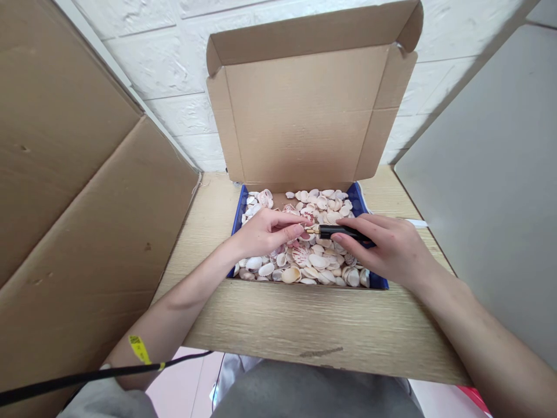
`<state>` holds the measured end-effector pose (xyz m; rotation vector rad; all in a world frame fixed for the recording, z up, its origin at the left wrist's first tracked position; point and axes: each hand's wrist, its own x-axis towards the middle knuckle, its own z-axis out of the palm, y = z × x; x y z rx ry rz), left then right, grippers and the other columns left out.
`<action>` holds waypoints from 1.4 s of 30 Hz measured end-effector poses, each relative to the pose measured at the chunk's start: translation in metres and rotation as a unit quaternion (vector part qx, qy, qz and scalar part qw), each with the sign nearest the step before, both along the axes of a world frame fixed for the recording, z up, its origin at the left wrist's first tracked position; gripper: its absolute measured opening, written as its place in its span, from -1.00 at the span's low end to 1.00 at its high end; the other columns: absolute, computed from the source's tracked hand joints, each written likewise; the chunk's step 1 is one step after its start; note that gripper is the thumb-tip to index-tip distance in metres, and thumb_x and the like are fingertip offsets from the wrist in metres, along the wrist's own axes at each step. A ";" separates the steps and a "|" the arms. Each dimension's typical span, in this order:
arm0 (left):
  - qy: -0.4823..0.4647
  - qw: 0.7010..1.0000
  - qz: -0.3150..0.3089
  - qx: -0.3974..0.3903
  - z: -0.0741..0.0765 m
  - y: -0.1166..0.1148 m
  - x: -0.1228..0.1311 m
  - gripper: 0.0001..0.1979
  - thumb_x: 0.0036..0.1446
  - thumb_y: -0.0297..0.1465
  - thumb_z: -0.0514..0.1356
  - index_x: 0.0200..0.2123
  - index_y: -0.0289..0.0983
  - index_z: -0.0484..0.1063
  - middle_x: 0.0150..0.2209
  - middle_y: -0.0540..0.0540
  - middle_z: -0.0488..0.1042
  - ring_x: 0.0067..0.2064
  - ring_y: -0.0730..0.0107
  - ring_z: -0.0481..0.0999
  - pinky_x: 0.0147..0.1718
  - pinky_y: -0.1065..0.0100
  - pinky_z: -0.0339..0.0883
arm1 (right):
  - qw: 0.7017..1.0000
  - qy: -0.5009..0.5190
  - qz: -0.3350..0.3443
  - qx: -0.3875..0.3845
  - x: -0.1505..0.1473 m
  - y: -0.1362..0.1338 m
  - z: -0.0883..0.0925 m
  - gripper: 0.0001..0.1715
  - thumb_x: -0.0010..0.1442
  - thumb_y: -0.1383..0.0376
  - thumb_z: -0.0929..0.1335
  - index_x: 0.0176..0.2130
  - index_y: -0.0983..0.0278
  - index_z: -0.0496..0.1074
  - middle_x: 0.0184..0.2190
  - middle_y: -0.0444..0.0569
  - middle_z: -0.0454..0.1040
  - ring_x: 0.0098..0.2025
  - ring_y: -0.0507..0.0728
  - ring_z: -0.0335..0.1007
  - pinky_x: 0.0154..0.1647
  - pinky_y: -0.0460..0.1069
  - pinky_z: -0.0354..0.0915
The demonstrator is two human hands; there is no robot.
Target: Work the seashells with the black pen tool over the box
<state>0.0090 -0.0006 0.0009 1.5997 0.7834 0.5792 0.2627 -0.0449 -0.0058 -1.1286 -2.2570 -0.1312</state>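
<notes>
Brown cardboard panel [100,191]: stands upright at the left side of the pale wooden table [270,325], perhaps serving as a simple screen.
Black cable with yellow tag [87,377]: crosses in front of the left forearm, near to the camera.
Bare left hand [261,233]: hovers over the box, with thumb and forefinger narrow at the gold-coloured tip [312,231], likely to steady something small there; cannot tell whether holding a shell.
Shallow cardboard box with blue sides [239,216]: sits on the table between both forearms, presumably for easy reach and for catching anything dropped.
Brown cardboard lid [304,116]: stands raised behind, before the white brick-patterned wall [161,69], leaving the contents uncovered.
White and cream seashells [319,261]: lie loosely heaped inside the box, under both hands; look mostly oval and smooth, some ribbed like fans with reddish streaks.
Black pen-shaped tool [343,232]: stays above the shells, nearly level, tip towards the left fingertips; looks slim, round and slightly glossy.
Bare right hand [387,247]: holds the tool, thumb on the near side and fingers on the far side, probably for fine control.
Smooth pale grey panel [491,174]: stands along the right side, closing in the place.
</notes>
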 end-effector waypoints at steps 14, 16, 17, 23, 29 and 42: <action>-0.023 0.999 0.004 -0.024 0.000 -0.001 0.001 -0.60 0.17 -0.24 0.30 -0.03 -0.41 0.57 -0.15 -0.25 0.66 -0.19 0.22 0.69 -0.31 0.39 0.61 | 1.000 -0.016 0.007 0.001 0.001 0.000 0.002 -0.73 0.37 0.15 0.31 -0.17 0.27 0.51 -0.46 -0.09 0.55 -0.50 0.05 0.43 -0.54 -0.04 0.21; -0.026 0.999 0.007 -0.032 0.000 -0.001 0.002 -0.60 0.16 -0.23 0.31 -0.03 -0.40 0.57 -0.16 -0.25 0.66 -0.17 0.20 0.69 -0.30 0.37 0.62 | 1.000 -0.018 0.004 -0.008 0.001 0.000 0.001 -0.73 0.37 0.14 0.30 -0.17 0.25 0.51 -0.46 -0.10 0.55 -0.50 0.05 0.43 -0.53 -0.04 0.20; -0.026 0.999 0.008 -0.035 0.000 -0.001 0.002 -0.59 0.15 -0.23 0.31 -0.03 -0.40 0.57 -0.16 -0.24 0.66 -0.16 0.18 0.69 -0.29 0.35 0.62 | 1.000 -0.018 0.002 -0.012 0.001 0.000 0.001 -0.73 0.36 0.14 0.31 -0.17 0.24 0.51 -0.46 -0.10 0.55 -0.49 0.05 0.43 -0.53 -0.04 0.20; -0.011 0.999 0.009 -0.033 0.000 -0.001 0.002 -0.61 0.16 -0.23 0.30 -0.03 -0.37 0.57 -0.13 -0.21 0.66 -0.14 0.18 0.69 -0.29 0.37 0.61 | 1.000 -0.014 0.005 -0.009 0.001 0.000 0.001 -0.74 0.36 0.14 0.32 -0.17 0.26 0.51 -0.44 -0.09 0.55 -0.49 0.06 0.44 -0.53 -0.04 0.21; -0.025 0.999 0.013 -0.035 0.000 -0.001 0.002 -0.62 0.13 -0.24 0.33 -0.05 -0.36 0.59 -0.14 -0.21 0.66 -0.19 0.22 0.69 -0.31 0.37 0.61 | 1.000 -0.011 -0.001 -0.017 0.002 0.000 0.001 -0.73 0.36 0.14 0.31 -0.17 0.24 0.52 -0.46 -0.10 0.54 -0.49 0.05 0.43 -0.54 -0.03 0.19; -0.013 0.999 0.013 -0.033 0.000 -0.001 0.002 -0.63 0.15 -0.27 0.31 -0.03 -0.37 0.58 -0.18 -0.21 0.67 -0.18 0.22 0.69 -0.32 0.40 0.61 | 1.000 -0.010 0.000 -0.019 0.002 0.000 0.000 -0.72 0.36 0.13 0.30 -0.17 0.24 0.51 -0.43 -0.08 0.56 -0.48 0.06 0.44 -0.54 -0.03 0.19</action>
